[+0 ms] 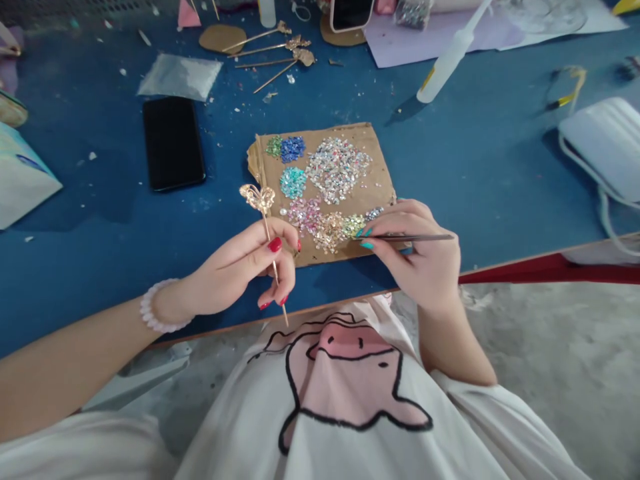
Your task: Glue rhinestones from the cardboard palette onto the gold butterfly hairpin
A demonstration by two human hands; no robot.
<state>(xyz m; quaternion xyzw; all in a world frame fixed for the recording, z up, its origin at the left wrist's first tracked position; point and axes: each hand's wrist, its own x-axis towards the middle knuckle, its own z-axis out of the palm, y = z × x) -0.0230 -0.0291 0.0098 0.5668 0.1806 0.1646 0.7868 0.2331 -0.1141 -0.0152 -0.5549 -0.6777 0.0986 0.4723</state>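
My left hand is closed around the thin stem of a gold hairpin topped with a butterfly, held upright over the table's near edge. My right hand pinches metal tweezers, their tip pointing left at the piles of rhinestones. A piece of brown cardboard lies just beyond both hands and carries small heaps of green, blue, teal, pink, gold and clear rhinestones.
A black phone lies left of the cardboard on the blue table. Further back are several more gold hairpins, a clear bag, a white glue bottle and a face mask at right.
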